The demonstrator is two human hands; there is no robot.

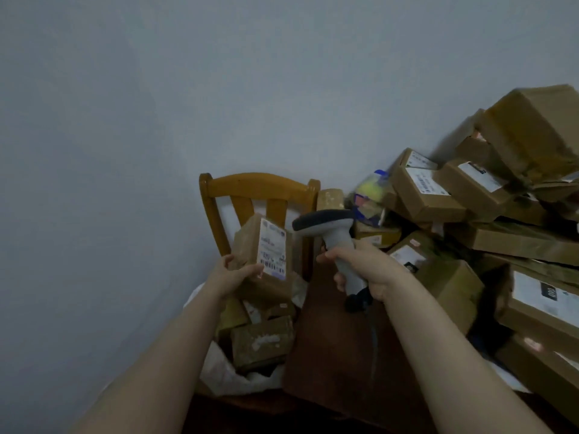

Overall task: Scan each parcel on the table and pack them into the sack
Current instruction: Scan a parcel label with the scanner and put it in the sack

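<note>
My left hand (233, 275) holds a small brown cardboard parcel (263, 245) upright, its white barcode label turned to the right. My right hand (365, 266) grips the handle of a grey barcode scanner (326, 225), whose head points left at that label from a short distance. Below the held parcel, the white sack (225, 375) stands open with several brown parcels (261, 343) inside. A heap of brown boxes (488, 214) covers the dark wooden table (332, 355) to the right.
A wooden chair (260, 189) stands against the pale wall behind the sack. A clear bag with colourful contents (369, 198) lies among the boxes. The scanner's cable hangs down over the table's front part.
</note>
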